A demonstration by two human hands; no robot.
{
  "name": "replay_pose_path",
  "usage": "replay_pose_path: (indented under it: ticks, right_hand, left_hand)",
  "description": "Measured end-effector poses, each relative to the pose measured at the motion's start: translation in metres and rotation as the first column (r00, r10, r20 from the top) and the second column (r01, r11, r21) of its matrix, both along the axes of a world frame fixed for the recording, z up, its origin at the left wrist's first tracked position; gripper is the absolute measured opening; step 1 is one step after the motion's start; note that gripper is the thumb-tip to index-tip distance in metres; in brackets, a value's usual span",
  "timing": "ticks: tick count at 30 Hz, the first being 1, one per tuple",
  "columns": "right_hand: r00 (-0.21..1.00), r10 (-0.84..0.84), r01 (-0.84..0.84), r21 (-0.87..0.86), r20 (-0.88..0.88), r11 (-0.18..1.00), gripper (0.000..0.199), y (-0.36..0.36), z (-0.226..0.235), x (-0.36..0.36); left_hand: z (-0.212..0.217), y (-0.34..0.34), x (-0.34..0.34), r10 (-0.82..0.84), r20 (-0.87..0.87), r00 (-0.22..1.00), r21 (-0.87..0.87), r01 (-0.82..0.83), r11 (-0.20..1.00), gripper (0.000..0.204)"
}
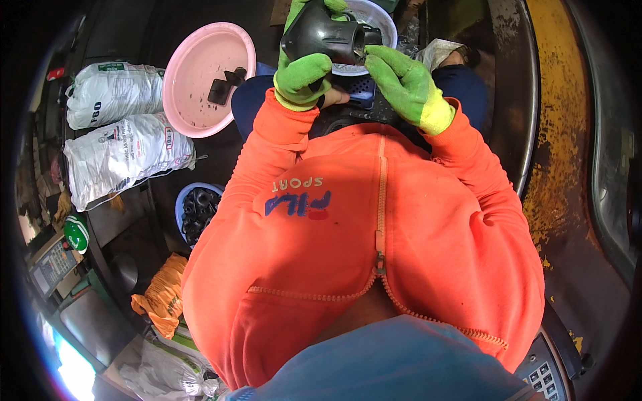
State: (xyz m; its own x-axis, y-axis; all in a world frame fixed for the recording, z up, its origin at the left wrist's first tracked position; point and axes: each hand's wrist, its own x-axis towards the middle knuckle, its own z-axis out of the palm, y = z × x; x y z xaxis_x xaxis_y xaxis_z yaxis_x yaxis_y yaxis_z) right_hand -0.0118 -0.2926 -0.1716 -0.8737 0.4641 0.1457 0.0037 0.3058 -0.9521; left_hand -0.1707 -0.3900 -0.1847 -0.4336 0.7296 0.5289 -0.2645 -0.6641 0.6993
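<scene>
Presently: left hand (302, 70) clasps black plastic part (321, 37); right hand (401, 83) pinches its end; pink basin (200, 73) alongside.

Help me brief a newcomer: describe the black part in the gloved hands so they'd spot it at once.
Start at the orange jacket filling the middle, and follow its sleeves up to the green gloves. The left hand wraps a black part while the right hand touches its open end. Unlike the small flat black piece in the pink bowl, it is bulky, rounded and hollow.
</scene>
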Motion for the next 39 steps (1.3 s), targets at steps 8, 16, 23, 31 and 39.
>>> replay_pose_path:
  ticks: [8,16,23,31,39]
  right_hand:
    - [0.995,0.099,-0.067,-0.544,0.030,0.836,0.028,-0.009,0.015,0.008]
    - [0.945,0.325,-0.142,-0.856,0.032,0.497,0.031,0.001,0.036,0.018]
    - [0.928,0.267,-0.224,-0.961,-0.261,-0.161,0.037,0.026,0.012,0.009]
    - [0.975,-0.005,0.116,-0.487,0.223,0.866,0.044,0.069,-0.069,-0.016]
    - [0.927,-0.023,0.163,-0.348,0.374,0.923,0.046,0.103,-0.190,-0.019]
  left_hand:
    - [0.010,0.000,0.009,0.076,-0.103,0.992,0.044,-0.072,0.996,0.090]
    - [0.004,0.003,-0.024,0.384,-0.709,0.591,0.299,-0.241,0.923,0.088]
    - [-0.006,0.004,-0.020,0.158,-0.524,0.837,-0.025,-0.201,0.979,0.084]
    - [-0.020,0.002,-0.012,-0.228,0.537,0.812,0.045,0.242,0.969,0.080]
    - [-0.011,-0.028,-0.041,-0.073,0.565,0.822,0.003,0.086,0.996,0.057]
